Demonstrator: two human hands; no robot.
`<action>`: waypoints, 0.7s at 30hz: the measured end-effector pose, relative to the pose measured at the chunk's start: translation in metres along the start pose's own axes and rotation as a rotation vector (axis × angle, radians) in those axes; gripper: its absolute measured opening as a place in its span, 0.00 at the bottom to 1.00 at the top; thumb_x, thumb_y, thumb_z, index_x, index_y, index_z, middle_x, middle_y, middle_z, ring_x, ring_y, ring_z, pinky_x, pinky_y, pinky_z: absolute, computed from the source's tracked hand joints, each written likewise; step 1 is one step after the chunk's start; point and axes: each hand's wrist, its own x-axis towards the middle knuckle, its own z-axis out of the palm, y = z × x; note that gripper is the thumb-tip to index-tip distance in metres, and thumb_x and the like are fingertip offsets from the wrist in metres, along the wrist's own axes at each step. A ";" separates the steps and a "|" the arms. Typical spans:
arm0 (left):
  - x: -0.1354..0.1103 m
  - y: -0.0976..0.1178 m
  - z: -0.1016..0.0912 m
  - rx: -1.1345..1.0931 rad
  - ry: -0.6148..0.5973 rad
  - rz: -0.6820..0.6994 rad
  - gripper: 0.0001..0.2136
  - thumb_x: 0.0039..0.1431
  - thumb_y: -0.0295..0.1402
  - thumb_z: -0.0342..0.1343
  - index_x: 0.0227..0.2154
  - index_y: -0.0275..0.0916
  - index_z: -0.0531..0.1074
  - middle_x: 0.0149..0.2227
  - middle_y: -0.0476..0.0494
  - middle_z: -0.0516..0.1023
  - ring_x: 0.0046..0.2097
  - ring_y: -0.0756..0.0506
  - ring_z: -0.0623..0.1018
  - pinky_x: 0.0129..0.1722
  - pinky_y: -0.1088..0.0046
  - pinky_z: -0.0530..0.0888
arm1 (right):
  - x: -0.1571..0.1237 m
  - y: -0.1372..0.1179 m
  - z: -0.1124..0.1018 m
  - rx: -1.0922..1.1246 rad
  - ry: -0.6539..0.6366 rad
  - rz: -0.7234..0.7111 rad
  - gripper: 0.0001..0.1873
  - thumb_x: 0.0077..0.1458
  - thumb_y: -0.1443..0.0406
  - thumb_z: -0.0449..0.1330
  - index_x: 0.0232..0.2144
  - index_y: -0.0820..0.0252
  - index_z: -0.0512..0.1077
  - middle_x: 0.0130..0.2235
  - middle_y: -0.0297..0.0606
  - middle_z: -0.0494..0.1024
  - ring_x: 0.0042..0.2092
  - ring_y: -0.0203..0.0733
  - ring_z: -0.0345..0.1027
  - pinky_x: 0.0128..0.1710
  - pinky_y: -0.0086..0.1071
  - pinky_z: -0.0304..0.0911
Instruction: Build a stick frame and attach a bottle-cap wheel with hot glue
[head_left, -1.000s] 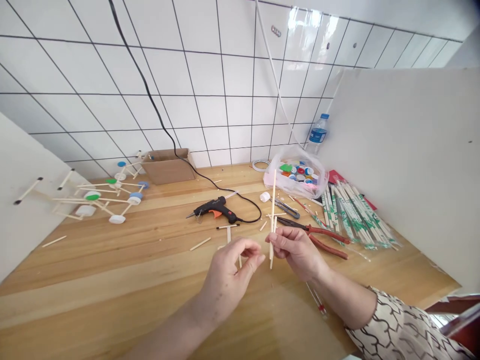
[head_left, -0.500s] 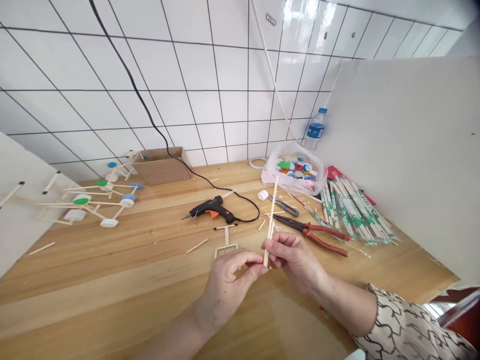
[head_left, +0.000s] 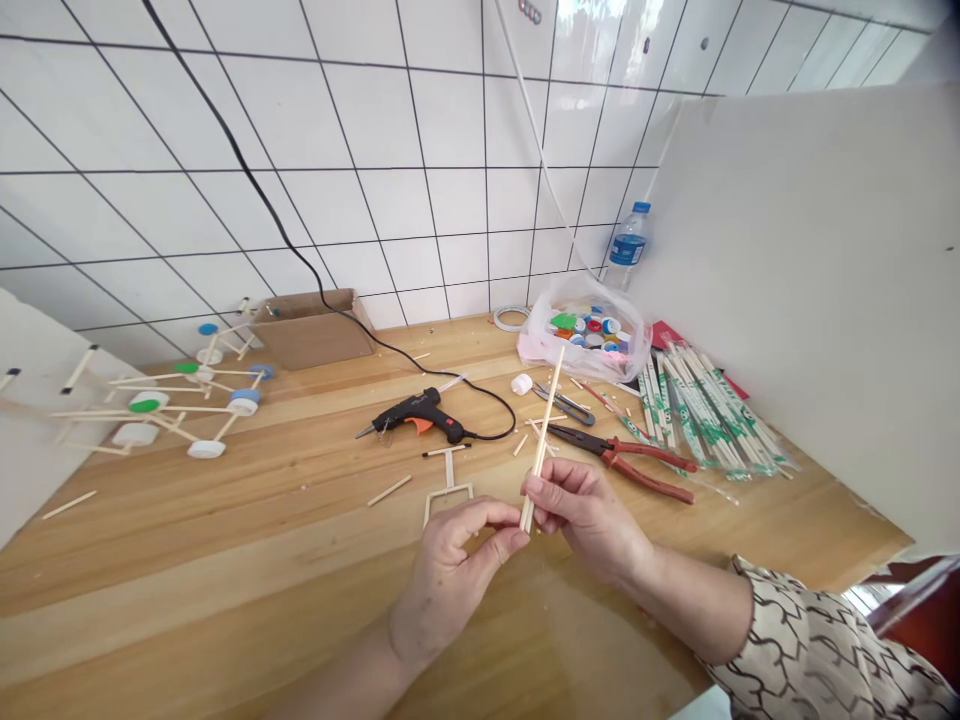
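Note:
Between my two hands stand thin wooden chopsticks [head_left: 548, 420], held side by side and tilted a little right, one reaching higher than the other. My right hand [head_left: 581, 510] pinches them between thumb and fingers. At their lower ends, the thumb and forefinger of my left hand [head_left: 469, 555] close on them. Just beyond my left hand lies a small stick frame [head_left: 448, 480] with a dark-tipped crosspiece, partly hidden by that hand. Red-handled long-nose pliers [head_left: 615, 455] rest past my right hand.
A black glue gun [head_left: 420, 415] lies mid-table, its cord running up the wall. Stick models with bottle-cap wheels [head_left: 206, 449] stand left, near a cardboard box [head_left: 315, 335]. At right are a bag of caps [head_left: 532, 345], a utility knife [head_left: 570, 408], wrapped chopsticks [head_left: 709, 410] and a water bottle [head_left: 628, 245].
The view has tipped and shifted slightly. The longer chopstick leans a bit more to the right; both hands keep nearly the same grip.

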 end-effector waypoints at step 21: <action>-0.002 -0.002 0.003 0.050 0.069 0.181 0.06 0.53 0.26 0.54 0.23 0.36 0.73 0.23 0.48 0.77 0.26 0.52 0.74 0.27 0.80 0.68 | -0.005 0.002 0.002 -0.167 -0.011 -0.145 0.16 0.44 0.58 0.65 0.20 0.64 0.67 0.17 0.28 0.69 0.18 0.26 0.58 0.19 0.21 0.55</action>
